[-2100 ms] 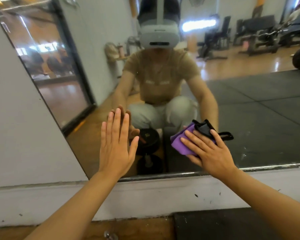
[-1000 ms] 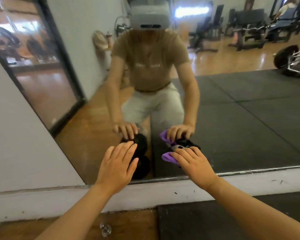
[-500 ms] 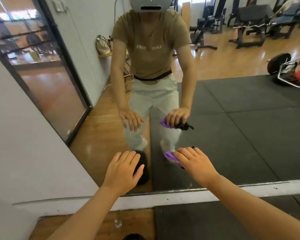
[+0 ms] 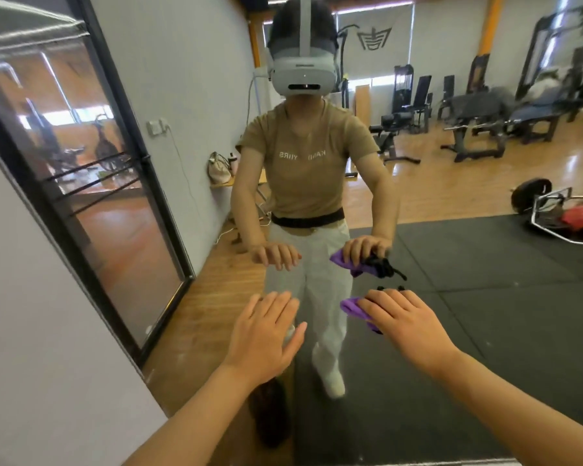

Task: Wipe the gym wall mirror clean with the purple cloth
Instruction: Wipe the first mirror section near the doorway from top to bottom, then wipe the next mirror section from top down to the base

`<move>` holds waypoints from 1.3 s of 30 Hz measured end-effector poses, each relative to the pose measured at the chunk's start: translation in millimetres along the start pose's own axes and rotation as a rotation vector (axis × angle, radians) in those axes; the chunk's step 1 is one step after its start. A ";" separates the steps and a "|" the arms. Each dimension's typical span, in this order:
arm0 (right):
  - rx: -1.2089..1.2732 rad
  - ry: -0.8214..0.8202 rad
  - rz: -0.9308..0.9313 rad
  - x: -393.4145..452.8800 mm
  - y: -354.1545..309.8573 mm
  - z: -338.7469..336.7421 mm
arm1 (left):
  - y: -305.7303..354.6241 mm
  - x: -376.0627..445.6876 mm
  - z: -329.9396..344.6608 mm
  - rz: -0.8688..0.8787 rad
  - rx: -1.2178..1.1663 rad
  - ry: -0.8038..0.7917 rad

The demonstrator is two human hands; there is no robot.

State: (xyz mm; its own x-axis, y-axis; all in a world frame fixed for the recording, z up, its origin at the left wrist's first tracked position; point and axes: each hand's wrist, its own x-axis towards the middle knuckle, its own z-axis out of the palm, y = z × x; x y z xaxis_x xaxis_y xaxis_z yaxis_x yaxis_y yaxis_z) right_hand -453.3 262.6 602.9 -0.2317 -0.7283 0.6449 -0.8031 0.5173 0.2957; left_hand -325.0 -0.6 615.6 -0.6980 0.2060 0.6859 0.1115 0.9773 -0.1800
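The person stands before the gym wall mirror (image 4: pixel 468 297) with both arms stretched forward. The right hand (image 4: pixel 406 319) has its fingers laid over the purple cloth (image 4: pixel 354 309); only a small part of the cloth shows at the left of this hand, so I cannot tell if the grip curls under it or only presses it flat. A black cord or strap (image 4: pixel 389 288) shows just beyond the fingertips. The cloth seems held away from the glass, as its reflection lies apart from it, so I judge the wiping is paused. The left hand (image 4: pixel 266 334) is spread with relaxed fingers and holds nothing, probably for balance. I count two real hands, one purple cloth and one mirror; the second cloth and second pair of hands are only reflections.
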 end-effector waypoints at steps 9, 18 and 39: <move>-0.167 0.209 -0.096 76.1 67.0 -51.1 | -16.2 98.4 -24.6 0.131 0.066 0.211; -0.253 0.409 0.015 164.7 101.4 -142.9 | -30.8 205.2 -88.0 0.211 0.011 0.403; -0.381 0.920 0.047 337.2 257.0 -356.4 | 20.1 447.2 -251.9 -0.093 0.146 0.691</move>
State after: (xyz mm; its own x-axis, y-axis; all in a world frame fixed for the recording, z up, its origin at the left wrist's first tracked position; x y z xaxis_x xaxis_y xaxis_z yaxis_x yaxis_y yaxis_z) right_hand -542.1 310.2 1147.5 0.3864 -0.1547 0.9093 -0.5369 0.7638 0.3581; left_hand -456.7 123.5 1096.3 -0.0863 0.1529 0.9845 -0.0563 0.9858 -0.1581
